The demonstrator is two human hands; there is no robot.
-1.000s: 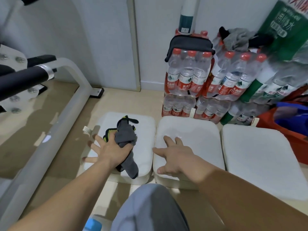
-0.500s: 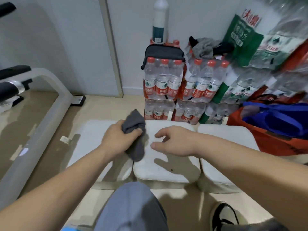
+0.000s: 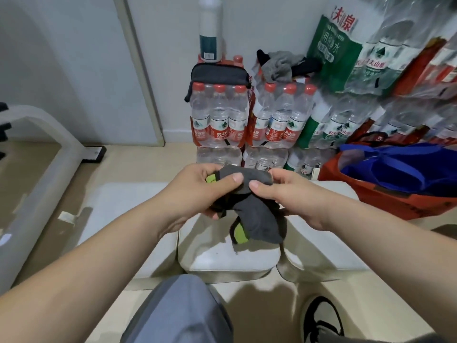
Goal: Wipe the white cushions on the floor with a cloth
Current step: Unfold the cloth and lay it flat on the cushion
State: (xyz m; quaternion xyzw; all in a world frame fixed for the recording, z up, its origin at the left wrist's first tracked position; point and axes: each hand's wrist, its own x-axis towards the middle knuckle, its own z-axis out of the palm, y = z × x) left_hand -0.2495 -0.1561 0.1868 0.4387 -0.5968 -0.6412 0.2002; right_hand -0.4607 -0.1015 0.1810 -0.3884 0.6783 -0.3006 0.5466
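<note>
floor [image 3: 138, 164] | white cushions [image 3: 222, 258]; bottle packs [image 3: 217, 155]; red bag [image 3: 395, 201]

Three white cushions [image 3: 222, 261] lie side by side on the floor [image 3: 138, 164]. Above the middle one hangs the bunched dark-grey cloth [image 3: 257, 219], lime-green patches showing.

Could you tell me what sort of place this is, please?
Probably a storage corner of a home or small gym: stacked shrink-wrapped packs of bottled water, a white tubular equipment frame on the left, and a filled orange bag.
</note>
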